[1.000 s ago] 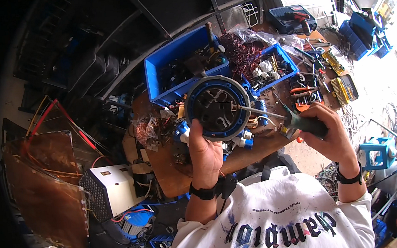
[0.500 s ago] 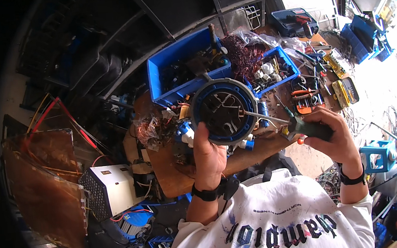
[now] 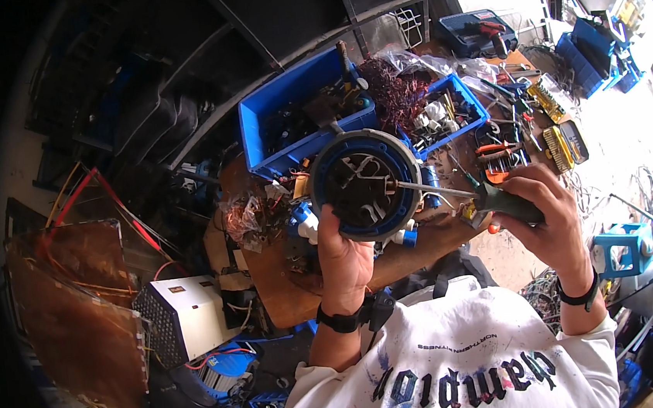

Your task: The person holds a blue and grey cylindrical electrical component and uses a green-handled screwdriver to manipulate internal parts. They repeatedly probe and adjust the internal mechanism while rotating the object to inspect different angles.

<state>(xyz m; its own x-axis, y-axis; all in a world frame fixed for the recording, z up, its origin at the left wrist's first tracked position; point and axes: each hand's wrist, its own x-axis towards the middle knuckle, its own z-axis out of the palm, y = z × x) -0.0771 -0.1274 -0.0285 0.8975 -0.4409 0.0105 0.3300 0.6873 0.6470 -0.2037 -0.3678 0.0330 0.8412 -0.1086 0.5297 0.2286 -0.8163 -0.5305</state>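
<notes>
Left hand point(image 3: 347, 260) had its grip pinching a round grey-and-blue housing point(image 3: 325, 156) up over the desk point(image 3: 423, 246), thumb on the near rim, other fingers mostly hidden. The screwdriver's point(image 3: 450, 191) tip was still inside the right rim, barely budged from half a second earlier, so that spot probably wasn't done, and the right hand's point(image 3: 548, 212) grip was wrapped around its handle.

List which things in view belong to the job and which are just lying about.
Apparently in use:
round housing, held in the left hand
green-handled tool, gripped by the right hand, shaft over the housing

Lying about:
large blue bin
smaller blue bin
reddish wire tangle
white box
</notes>
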